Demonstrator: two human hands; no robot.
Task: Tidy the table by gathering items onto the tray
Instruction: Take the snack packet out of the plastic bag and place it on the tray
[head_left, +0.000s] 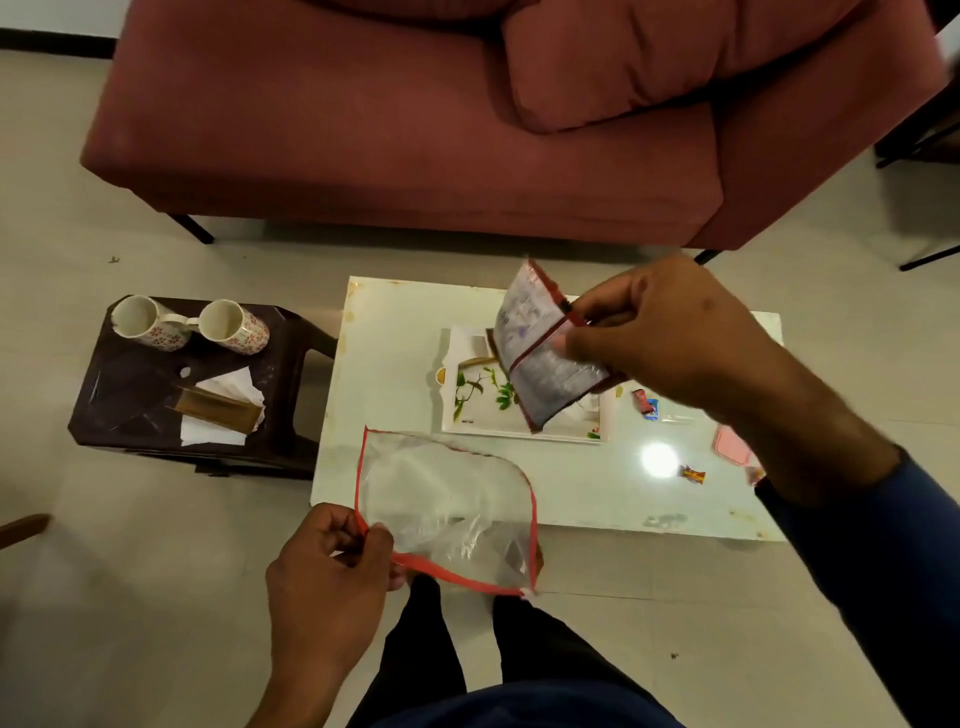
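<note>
Right hand (670, 343) pinches a folded pouch (545, 358) directly over the tray (519, 426); long axis runs 11 to 5 o'clock. Drop is straight down. Left hand (332, 566) pinches a clear red-edged pouch (447, 504) at the worktop's (405, 322) 7 o'clock, farther off.

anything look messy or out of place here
Yes: wrapped candies lie loose on the white table, outside the tray. The mugs and papers sit apart on the dark stool.
</note>
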